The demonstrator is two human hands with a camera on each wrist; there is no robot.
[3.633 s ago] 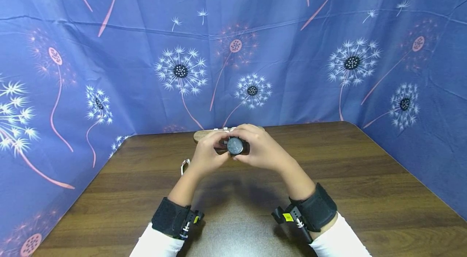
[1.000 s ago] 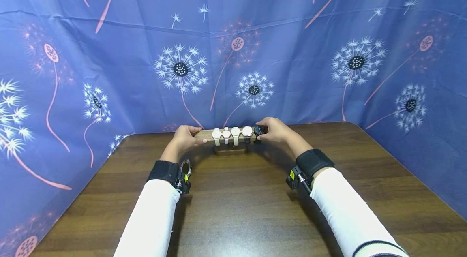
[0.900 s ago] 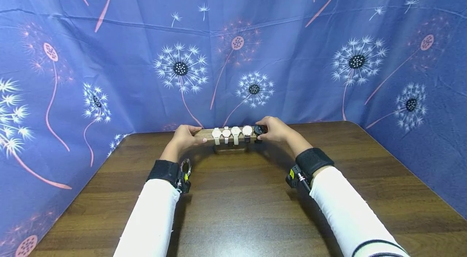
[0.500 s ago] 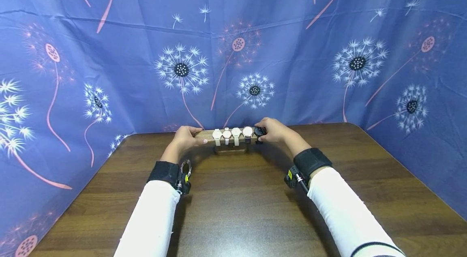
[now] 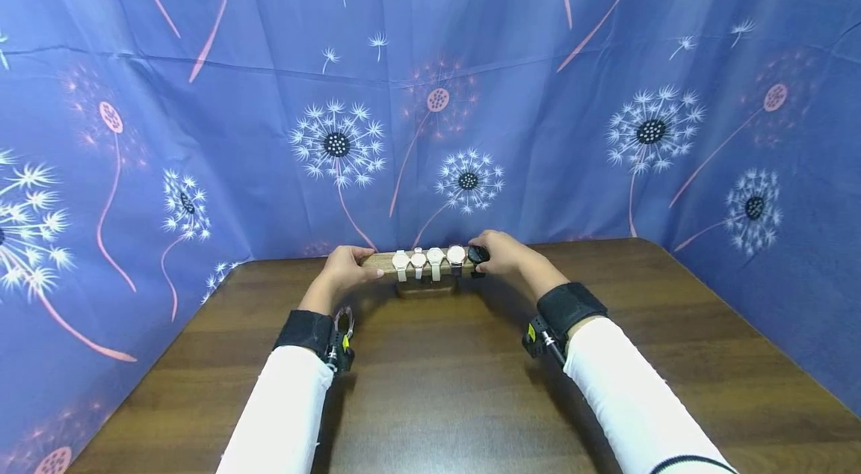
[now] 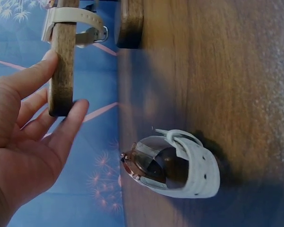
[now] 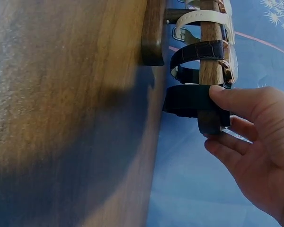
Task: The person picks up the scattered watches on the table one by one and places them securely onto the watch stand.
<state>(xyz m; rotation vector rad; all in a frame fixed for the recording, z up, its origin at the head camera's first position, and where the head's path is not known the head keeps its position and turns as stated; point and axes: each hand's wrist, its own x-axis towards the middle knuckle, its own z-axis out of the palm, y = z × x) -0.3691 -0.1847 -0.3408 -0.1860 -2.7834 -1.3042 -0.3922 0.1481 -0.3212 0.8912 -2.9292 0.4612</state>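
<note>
A wooden watch stand (image 5: 383,263) stands at the back of the table, with several watches strapped side by side along its bar. My left hand (image 5: 341,270) holds the bare left end of the bar (image 6: 64,75) between thumb and fingers. At the other end, my right hand (image 5: 504,253) pinches a black watch (image 5: 478,256) that is looped round the bar. In the right wrist view, the thumb presses its black strap (image 7: 187,98) and the other fingers reach behind the bar's tip. The watch's dial is largely hidden there.
A loose watch with a white strap (image 6: 201,170) stands on its side on the table (image 5: 430,384), near my left wrist. The stand's wooden base (image 5: 426,291) sits below the bar. A blue dandelion-print curtain (image 5: 538,122) hangs close behind the table.
Earlier, both hands held the black watch in front of the stand. It is now round the bar's right end, and my left hand has moved to the left end. The last second shows little movement.
</note>
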